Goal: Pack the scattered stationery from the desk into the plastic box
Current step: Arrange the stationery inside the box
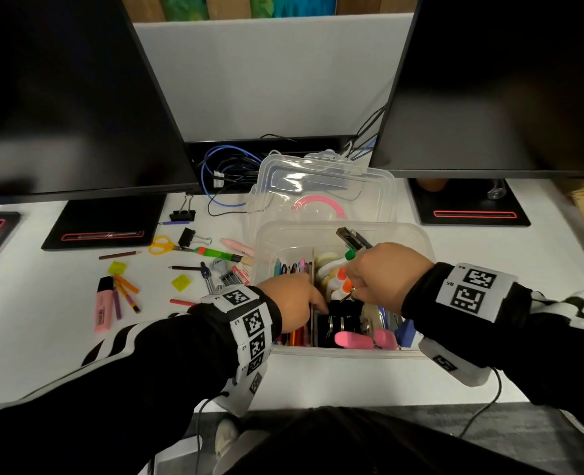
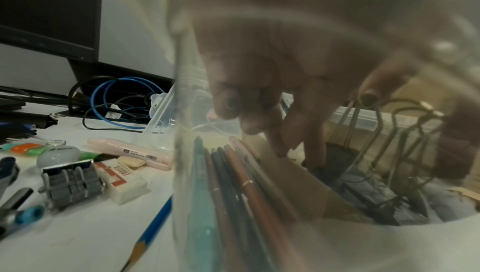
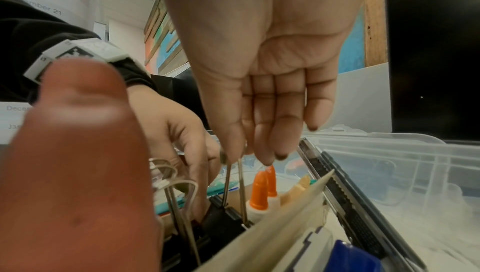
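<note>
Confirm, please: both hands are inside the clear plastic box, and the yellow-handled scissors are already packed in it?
Not quite. The yellow-handled scissors lie on the white desk, left of the clear plastic box, as the head view shows. Both hands, left and right, are inside it.

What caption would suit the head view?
Both hands, left hand and right hand, settle binder clips into the plastic box; pens remain scattered.
</note>
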Demonstrator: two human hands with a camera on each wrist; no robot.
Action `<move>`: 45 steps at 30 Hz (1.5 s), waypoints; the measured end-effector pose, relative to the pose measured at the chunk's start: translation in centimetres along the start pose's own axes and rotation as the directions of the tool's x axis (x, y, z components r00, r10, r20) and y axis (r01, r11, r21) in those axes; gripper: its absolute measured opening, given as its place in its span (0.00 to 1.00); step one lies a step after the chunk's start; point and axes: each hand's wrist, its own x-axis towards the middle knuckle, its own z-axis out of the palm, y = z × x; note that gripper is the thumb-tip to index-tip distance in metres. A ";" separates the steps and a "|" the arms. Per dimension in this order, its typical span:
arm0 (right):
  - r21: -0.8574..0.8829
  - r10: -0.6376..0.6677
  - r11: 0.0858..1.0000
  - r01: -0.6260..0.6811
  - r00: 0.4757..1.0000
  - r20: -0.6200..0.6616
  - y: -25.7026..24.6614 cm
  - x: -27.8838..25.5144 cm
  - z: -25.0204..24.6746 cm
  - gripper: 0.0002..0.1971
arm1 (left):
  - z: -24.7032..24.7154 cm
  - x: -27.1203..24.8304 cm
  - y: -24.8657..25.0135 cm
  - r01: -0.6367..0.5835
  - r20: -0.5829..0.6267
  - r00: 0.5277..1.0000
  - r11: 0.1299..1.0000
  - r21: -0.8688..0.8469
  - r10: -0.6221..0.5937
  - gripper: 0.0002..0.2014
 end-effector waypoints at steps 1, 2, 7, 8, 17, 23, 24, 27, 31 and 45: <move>-0.009 -0.004 1.000 0.004 1.000 0.007 -0.1 -0.1 0.0 0.14 | 0.0 0.0 0.0 0.000 -0.001 1.000 1.000 0.003 0.000 0.26; -0.025 -0.011 1.000 0.012 1.000 0.019 -0.2 -0.1 -0.1 0.12 | 0.0 0.0 0.0 0.000 0.001 1.000 1.000 0.007 0.000 0.26; -0.052 -0.025 0.998 0.033 0.989 0.148 -0.5 0.1 -0.4 0.18 | 0.1 0.3 0.2 -0.008 -0.013 1.000 0.998 0.060 0.009 0.24; -0.047 -0.018 0.999 0.026 0.985 0.172 -0.5 0.2 -0.4 0.16 | 0.1 0.4 0.3 -0.011 -0.002 1.000 0.997 0.075 0.012 0.24; -0.003 0.020 1.000 -0.019 0.975 0.223 -0.8 0.5 -0.6 0.12 | 0.9 0.8 0.7 -0.013 -0.019 1.000 0.983 0.181 0.017 0.19; -0.021 0.007 1.000 -0.003 0.976 0.218 -0.7 0.0 -0.6 0.13 | 1.0 0.7 0.4 0.021 -0.100 0.995 0.986 0.163 -0.005 0.17; -0.020 0.005 1.000 -0.001 0.974 0.226 -0.7 0.0 -0.5 0.13 | 1.0 0.6 0.4 -0.005 -0.099 0.995 0.988 0.157 0.021 0.17; -0.038 -0.009 0.999 0.019 0.965 0.262 -0.7 -0.5 -0.6 0.14 | 1.1 0.4 0.5 -0.045 -0.089 0.994 0.982 0.182 0.062 0.15; -0.009 0.005 1.000 -0.003 0.967 0.256 -0.3 -0.6 -0.9 0.17 | 1.1 0.7 0.4 -0.062 -0.058 0.996 0.983 0.172 0.073 0.15; 0.372 0.202 0.908 -0.194 0.979 0.018 -1.4 -2.3 -3.5 0.15 | -1.2 -1.3 -0.4 -0.090 -0.130 0.987 0.995 0.034 0.093 0.19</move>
